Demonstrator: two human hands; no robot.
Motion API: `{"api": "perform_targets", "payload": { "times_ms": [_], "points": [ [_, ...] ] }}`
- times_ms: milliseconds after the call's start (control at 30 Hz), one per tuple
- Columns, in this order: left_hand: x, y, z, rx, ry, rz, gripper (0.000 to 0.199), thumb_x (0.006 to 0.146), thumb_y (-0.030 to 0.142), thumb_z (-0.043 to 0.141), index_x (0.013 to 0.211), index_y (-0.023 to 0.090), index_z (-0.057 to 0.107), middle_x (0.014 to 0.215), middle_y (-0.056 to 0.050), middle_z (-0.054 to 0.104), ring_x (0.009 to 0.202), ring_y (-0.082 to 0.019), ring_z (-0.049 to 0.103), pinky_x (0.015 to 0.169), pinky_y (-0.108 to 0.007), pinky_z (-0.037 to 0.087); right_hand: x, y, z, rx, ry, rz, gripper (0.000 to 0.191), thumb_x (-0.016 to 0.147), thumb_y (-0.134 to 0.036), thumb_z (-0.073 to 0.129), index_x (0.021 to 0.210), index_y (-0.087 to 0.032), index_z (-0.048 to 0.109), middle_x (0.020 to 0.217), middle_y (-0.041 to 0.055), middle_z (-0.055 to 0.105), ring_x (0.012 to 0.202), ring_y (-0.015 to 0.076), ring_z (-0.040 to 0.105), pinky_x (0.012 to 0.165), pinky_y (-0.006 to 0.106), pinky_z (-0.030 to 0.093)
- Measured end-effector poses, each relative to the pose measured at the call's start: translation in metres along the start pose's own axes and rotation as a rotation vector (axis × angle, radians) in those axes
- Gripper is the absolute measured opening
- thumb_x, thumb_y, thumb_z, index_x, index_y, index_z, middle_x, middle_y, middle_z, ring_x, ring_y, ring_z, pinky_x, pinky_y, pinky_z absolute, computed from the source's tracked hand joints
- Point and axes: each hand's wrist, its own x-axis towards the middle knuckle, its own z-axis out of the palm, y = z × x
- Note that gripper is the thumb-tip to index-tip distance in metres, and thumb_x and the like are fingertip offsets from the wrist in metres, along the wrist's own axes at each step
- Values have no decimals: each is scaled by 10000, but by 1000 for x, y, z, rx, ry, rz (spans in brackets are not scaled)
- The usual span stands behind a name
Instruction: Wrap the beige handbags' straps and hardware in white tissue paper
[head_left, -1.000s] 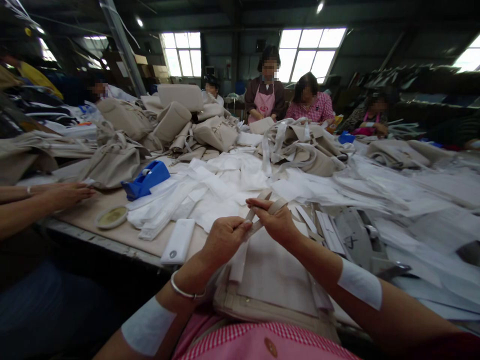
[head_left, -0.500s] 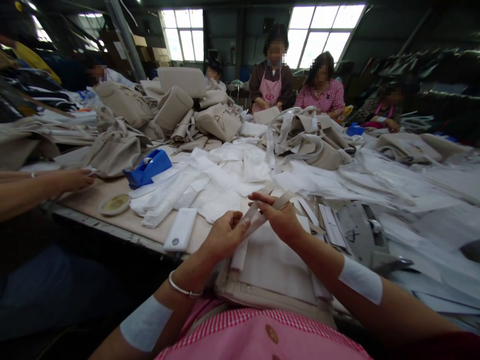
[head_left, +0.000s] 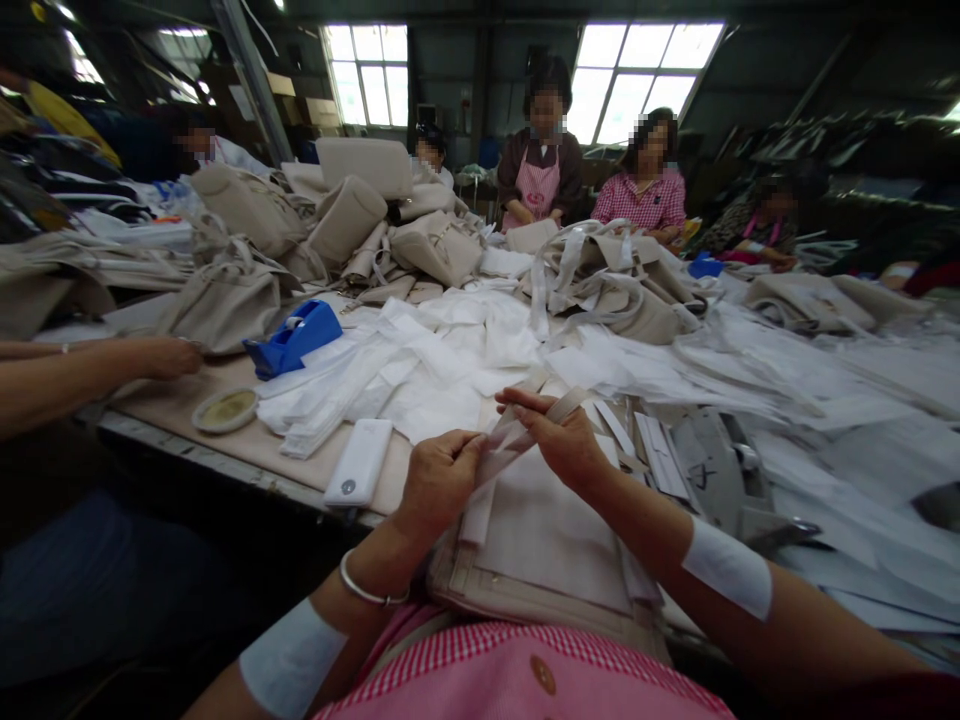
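A beige bag (head_left: 555,535) lies flat at the table edge in front of my body. My right hand (head_left: 566,440) grips the bag's strap (head_left: 568,404), its fingers pointing left along it. Thin translucent white wrapping (head_left: 498,455) lies around the strap between my hands. The left hand (head_left: 441,478) is closed, thumb pressed to the curled fingers, pinching the edge of that wrapping. Part of the strap is hidden under the wrapping and behind my fingers.
A blue tape dispenser (head_left: 294,338), a tape roll (head_left: 225,410) and a white phone-like block (head_left: 360,462) stand left. White sheets (head_left: 450,340) and piled beige bags (head_left: 439,243) lie ahead. A grey tape dispenser (head_left: 712,465) sits right. A co-worker's hand (head_left: 176,357) is at far left.
My left hand has drawn slightly left and down, its fingers curling tighter on the wrapping. The right hand stays nearly in place. The co-worker's hand at far left has shifted a little right.
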Motion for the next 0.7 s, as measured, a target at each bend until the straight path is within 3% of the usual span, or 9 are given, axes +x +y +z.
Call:
{"api": "perform_targets", "payload": {
  "times_ms": [100,233,367,433,567,633,700],
  "points": [
    [6,6,3,-2,55,30,206,889,275,569,878,194,759,799,-15,760,732,-150,672,674,-254,478,-7,-2,5,15,-84,22,269,800,-278,697,1057,-223,758,1116,59,738,1110,251,644,1050,457,439],
    [12,9,5,31,86,36,219,897,307,568,859,184,746,758,-19,741,693,-146,651,644,-259,463,-15,-4,4,-5,-215,51,351,884,-398,638,1194,-243,696,1267,53,670,1235,234,565,1128,436,356],
    [10,-2,10,-34,66,27,218,902,318,566,909,194,745,825,-26,752,750,-154,665,692,-267,485,-14,-3,-1,5,-203,73,406,915,-510,561,1162,-225,711,1247,72,678,1218,245,573,1113,442,366],
    [7,-8,12,-132,43,15,242,905,337,568,1036,194,712,869,-34,753,770,-155,673,711,-269,504,-13,-3,-1,-20,-177,76,444,894,-551,570,1156,-223,714,1247,75,678,1209,254,578,1103,449,371],
    [4,-14,9,-277,-60,65,450,846,381,660,1234,180,556,932,-56,739,837,-170,685,732,-274,530,-14,-7,0,-51,-142,96,515,885,-607,538,1179,-218,704,1272,82,663,1232,254,561,1121,445,345],
    [4,-12,7,-198,-64,137,380,805,347,710,1128,180,601,977,-66,729,883,-175,677,775,-278,524,-15,-8,0,-53,-157,97,529,900,-612,506,1191,-214,699,1288,86,651,1251,246,543,1142,431,312],
    [5,-9,5,-61,-58,177,166,818,287,686,943,180,665,899,-48,728,807,-158,663,746,-270,507,-15,-7,0,-30,-176,110,513,901,-599,518,1195,-220,697,1311,85,634,1257,243,528,1136,419,316]
  ]
}}
